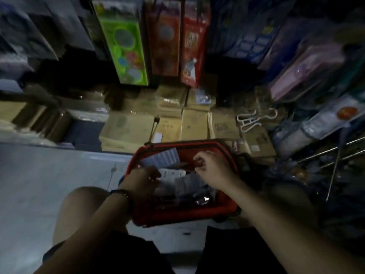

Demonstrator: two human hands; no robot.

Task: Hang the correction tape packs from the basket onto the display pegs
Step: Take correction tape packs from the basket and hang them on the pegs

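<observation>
Left hand [144, 178] and right hand [213, 169] curl, grip unclear, over correction tape packs [164, 158] in the red basket [177, 214]; dim light risks a fumble.

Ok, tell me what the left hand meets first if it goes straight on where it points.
Probably the white pack lying in the red basket, right ahead of the left hand; the dim, blurred picture leaves depth unsure.

There is just one camera. It sits on the person's head and looks forward and steeply down. The red basket [185, 213] on the floor [49, 171] is close, near the middle. The left arm [94, 224] and right arm [276, 210] come in from the bottom edge. Hanging packs [126, 42] fill the top.
</observation>
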